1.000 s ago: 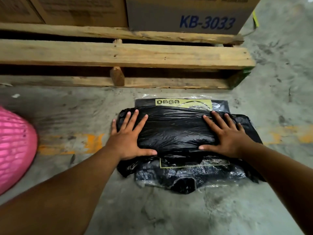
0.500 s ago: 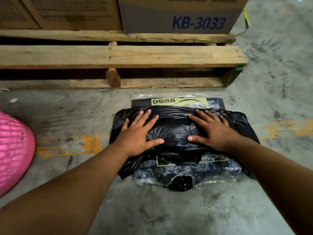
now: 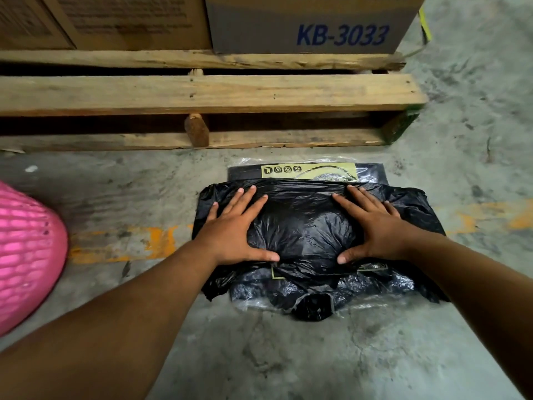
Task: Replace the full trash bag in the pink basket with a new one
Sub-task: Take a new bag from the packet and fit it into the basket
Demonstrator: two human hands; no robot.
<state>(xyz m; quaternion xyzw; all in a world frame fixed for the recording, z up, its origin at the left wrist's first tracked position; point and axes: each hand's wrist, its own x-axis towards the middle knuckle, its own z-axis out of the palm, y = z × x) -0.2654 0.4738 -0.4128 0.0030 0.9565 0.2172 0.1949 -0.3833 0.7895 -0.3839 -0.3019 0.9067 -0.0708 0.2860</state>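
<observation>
Our left hand [image 3: 236, 229] and right hand [image 3: 372, 226] are both flat, fingers spread wide, palms down on the black trash bag [image 3: 302, 226]. Neither is gripping anything, just pressing. Thumbs point toward each other across a puffed hump of film between them.

The bag lies crumpled on top of the clear bag pack [image 3: 317, 171], the wrapper with the yellow label, which sits on the concrete floor [image 3: 259, 356] just in front of the wooden pallet [image 3: 202, 93]. More black film pokes out of the pack's near end.

The pink basket [image 3: 26, 255] is at the left edge, well apart from the bag and only partly in frame. We can't tell whether anything is inside it.

Handling, our read: thin film, very light, fully limp, slick on itself. The hump looks like trapped air, so it will slide and balloon rather than hold a shape. It should tear if snagged on the rough pallet edge or dragged over the concrete.

Where to take it: not the middle. We'd pinch the far edge under the fingertips with both hands, find the open mouth, then lift and shake it out. A one-hand grab in the centre would likely just bunch it.

The cardboard box [image 3: 311, 24] marked KB-3033 on the pallet is not involved.
</observation>
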